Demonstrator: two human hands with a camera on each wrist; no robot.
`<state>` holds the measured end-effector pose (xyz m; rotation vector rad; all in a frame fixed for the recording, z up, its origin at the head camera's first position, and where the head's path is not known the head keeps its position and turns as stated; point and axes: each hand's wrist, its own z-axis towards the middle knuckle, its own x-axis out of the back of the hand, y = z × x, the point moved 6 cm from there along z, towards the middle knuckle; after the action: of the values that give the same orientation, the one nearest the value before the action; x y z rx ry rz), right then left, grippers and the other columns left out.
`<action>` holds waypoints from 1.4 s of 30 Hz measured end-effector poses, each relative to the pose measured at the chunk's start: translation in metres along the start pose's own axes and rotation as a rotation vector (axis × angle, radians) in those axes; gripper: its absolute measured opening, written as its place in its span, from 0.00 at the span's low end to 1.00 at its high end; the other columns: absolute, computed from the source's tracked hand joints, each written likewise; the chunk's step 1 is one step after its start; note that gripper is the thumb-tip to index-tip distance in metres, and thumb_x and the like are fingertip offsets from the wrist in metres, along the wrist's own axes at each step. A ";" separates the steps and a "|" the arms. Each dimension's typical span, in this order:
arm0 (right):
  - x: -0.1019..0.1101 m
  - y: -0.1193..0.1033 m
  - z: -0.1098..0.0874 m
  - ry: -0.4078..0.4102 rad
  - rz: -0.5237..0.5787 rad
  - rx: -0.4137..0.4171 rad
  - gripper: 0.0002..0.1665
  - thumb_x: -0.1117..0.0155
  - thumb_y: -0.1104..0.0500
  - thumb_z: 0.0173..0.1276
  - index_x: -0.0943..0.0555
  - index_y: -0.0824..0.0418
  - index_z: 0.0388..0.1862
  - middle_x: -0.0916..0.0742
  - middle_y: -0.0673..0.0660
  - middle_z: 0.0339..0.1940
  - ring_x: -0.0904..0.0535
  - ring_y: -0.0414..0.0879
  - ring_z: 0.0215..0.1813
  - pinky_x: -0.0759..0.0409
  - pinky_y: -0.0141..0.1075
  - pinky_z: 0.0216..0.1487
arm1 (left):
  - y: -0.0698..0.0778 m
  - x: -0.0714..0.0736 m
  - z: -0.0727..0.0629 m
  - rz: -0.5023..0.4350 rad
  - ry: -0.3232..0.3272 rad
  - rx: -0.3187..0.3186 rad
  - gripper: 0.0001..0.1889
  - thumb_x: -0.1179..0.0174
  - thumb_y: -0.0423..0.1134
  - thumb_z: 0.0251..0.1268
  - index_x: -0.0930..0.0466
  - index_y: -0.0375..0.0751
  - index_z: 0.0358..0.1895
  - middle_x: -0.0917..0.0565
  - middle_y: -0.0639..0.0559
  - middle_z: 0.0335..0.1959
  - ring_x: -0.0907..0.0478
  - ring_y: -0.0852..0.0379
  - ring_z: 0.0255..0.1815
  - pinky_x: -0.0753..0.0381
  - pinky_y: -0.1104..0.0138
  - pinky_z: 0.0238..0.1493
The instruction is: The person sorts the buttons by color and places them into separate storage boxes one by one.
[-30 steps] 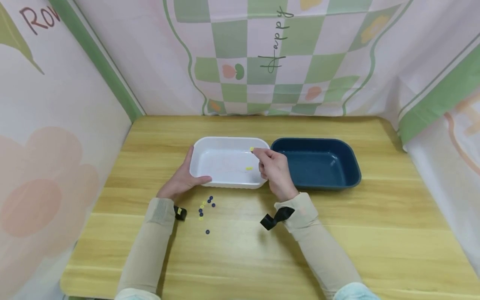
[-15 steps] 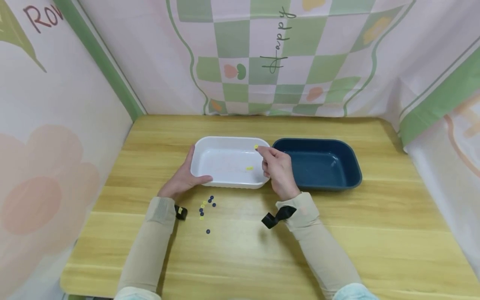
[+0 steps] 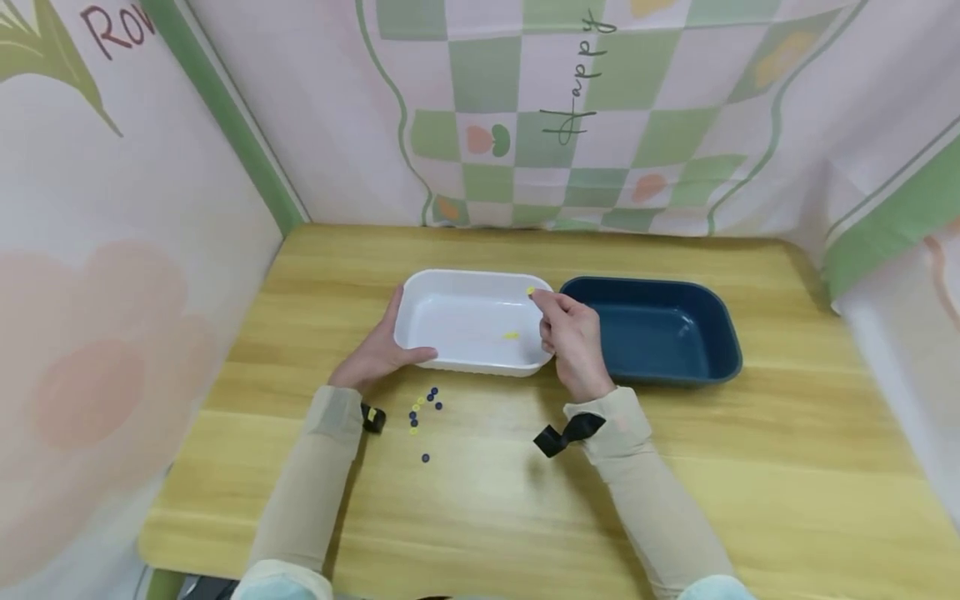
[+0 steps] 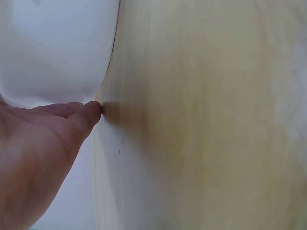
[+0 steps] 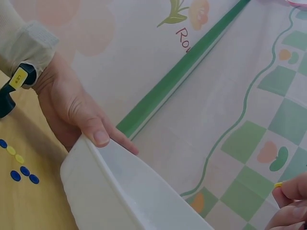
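Observation:
My left hand (image 3: 375,354) holds the left end of a white plastic basin (image 3: 457,321), thumb over the near rim and fingers along the outer wall. In the right wrist view, that thumb lies on the rim at the basin's corner. Between thumb and index finger, my right hand (image 3: 576,342) pinches a small yellow button (image 3: 530,291), above the basin's right end. Yellow buttons (image 3: 511,335) lie close together on the basin floor. On the table in front of the basin are several loose blue buttons (image 5: 15,176) and yellow buttons (image 5: 19,158).
A dark blue basin (image 3: 660,333) stands right beside the white one, partly behind my right hand. Both are on a wooden table (image 3: 480,500). Printed curtains (image 3: 480,75) hang behind the table and at both sides.
My right hand has shifted slightly right over the white basin, with the yellow button still pinched. The left hand keeps its hold. The head view has turned a little, sliding the scene rightward.

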<state>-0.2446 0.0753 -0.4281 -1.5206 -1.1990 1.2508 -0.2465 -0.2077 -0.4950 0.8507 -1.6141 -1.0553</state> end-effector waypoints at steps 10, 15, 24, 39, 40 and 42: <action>0.004 -0.002 -0.001 0.033 -0.011 -0.016 0.17 0.34 0.49 0.67 0.18 0.63 0.43 0.34 0.50 0.15 0.41 0.43 0.17 0.45 0.31 0.18 | 0.003 -0.003 0.000 -0.022 0.021 0.016 0.68 0.22 0.45 0.46 0.74 0.73 0.76 0.50 0.44 0.77 0.36 0.41 0.64 0.38 0.47 0.66; 0.006 -0.002 -0.001 0.050 0.001 -0.013 0.19 0.33 0.50 0.66 0.18 0.64 0.43 0.34 0.50 0.15 0.41 0.43 0.16 0.45 0.30 0.17 | 0.003 -0.004 0.001 -0.020 0.019 0.013 0.67 0.23 0.43 0.47 0.74 0.73 0.76 0.51 0.45 0.77 0.36 0.42 0.65 0.39 0.47 0.67; 0.006 -0.001 -0.001 0.067 0.024 0.005 0.21 0.31 0.50 0.65 0.18 0.66 0.45 0.33 0.49 0.15 0.41 0.42 0.16 0.45 0.29 0.17 | 0.002 -0.003 0.001 0.000 0.018 0.020 0.68 0.23 0.44 0.47 0.76 0.68 0.76 0.54 0.42 0.78 0.38 0.40 0.67 0.42 0.45 0.69; -0.023 0.003 -0.019 -0.093 -0.192 0.060 0.19 0.31 0.51 0.65 0.15 0.65 0.45 0.29 0.50 0.14 0.39 0.39 0.15 0.43 0.29 0.16 | 0.001 -0.002 0.001 -0.015 0.002 0.021 0.68 0.22 0.50 0.44 0.74 0.75 0.75 0.48 0.45 0.76 0.35 0.42 0.63 0.37 0.47 0.66; -0.028 0.003 -0.022 -0.122 -0.247 0.089 0.18 0.32 0.51 0.65 0.15 0.64 0.45 0.27 0.52 0.15 0.37 0.40 0.16 0.41 0.29 0.17 | 0.001 -0.002 0.002 -0.021 -0.001 0.015 0.68 0.22 0.49 0.44 0.74 0.75 0.75 0.47 0.45 0.76 0.34 0.42 0.63 0.36 0.48 0.65; -0.040 0.003 -0.030 -0.192 -0.393 0.163 0.15 0.33 0.51 0.66 0.13 0.61 0.42 0.23 0.53 0.19 0.34 0.41 0.18 0.37 0.30 0.19 | 0.002 -0.002 0.003 -0.020 0.000 0.011 0.68 0.22 0.47 0.44 0.74 0.74 0.75 0.45 0.46 0.75 0.34 0.43 0.62 0.35 0.48 0.65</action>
<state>-0.2171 0.0349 -0.4173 -1.0029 -1.4021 1.2094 -0.2484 -0.2042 -0.4947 0.8754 -1.6158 -1.0617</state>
